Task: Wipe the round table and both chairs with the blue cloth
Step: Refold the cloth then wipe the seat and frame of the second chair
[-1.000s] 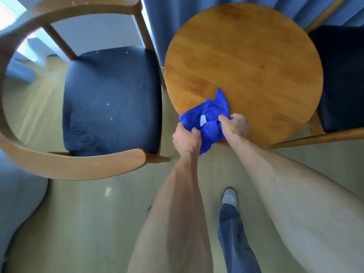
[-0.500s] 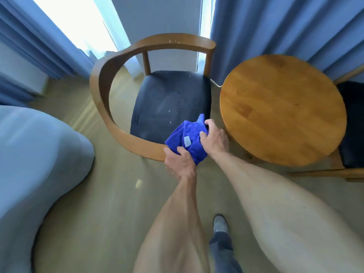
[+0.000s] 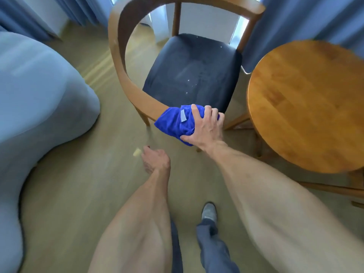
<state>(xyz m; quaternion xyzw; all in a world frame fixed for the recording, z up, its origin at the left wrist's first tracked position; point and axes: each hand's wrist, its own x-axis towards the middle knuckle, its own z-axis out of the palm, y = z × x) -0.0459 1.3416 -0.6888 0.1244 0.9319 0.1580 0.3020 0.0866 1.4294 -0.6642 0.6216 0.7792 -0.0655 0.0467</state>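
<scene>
The bunched blue cloth [image 3: 174, 121] lies pressed on the near end of the wooden armrest of the left chair [image 3: 126, 79]. My right hand [image 3: 205, 128] grips the cloth from above. The chair's dark seat [image 3: 192, 71] carries small white specks. My left hand [image 3: 155, 160] hangs lower left of the cloth, loosely curled, holding nothing. The round wooden table [image 3: 307, 107] stands to the right of the chair. A strip of wood at the lower right may belong to the second chair [image 3: 331, 187]; its seat is out of view.
A pale blue bed corner [image 3: 39, 91] fills the left side. Blue curtains [image 3: 295, 18] hang behind the chair and table. A small pale scrap [image 3: 137, 152] lies on the wooden floor. My foot [image 3: 209, 210] stands on the floor below.
The cloth went from the table's near edge over to the left chair's armrest. My left hand let go of the cloth and dropped away; my right hand alone holds it now.
</scene>
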